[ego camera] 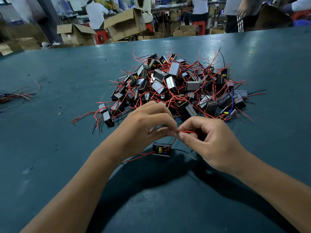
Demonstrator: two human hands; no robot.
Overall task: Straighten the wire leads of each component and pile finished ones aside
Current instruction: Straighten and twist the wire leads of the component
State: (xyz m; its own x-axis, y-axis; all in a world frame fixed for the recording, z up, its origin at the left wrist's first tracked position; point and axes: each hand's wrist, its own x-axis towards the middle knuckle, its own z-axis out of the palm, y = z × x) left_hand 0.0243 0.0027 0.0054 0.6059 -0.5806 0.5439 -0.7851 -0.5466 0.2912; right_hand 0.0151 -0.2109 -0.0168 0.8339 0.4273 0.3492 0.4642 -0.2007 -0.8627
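While the small black box-shaped component (pixel 161 149) hangs just above the teal surface (pixel 50 148), the left hand (pixel 148 125) and right hand (pixel 212 140) each hold its thin red wire lead (pixel 187 132) in a fingertip grip, thumbs nearly touching. Behind them sits a tangled heap of black components with red wires (pixel 176 86).

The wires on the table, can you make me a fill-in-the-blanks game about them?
1. Both hands, left hand and right hand, pinch a wire coloured ____.
2. The component hanging from that wire has a small ____ part on its face.
3. The big pile lies ____ the hands, farther from the person.
4. The table is covered in ____.

Missing words: red; yellow; behind; green
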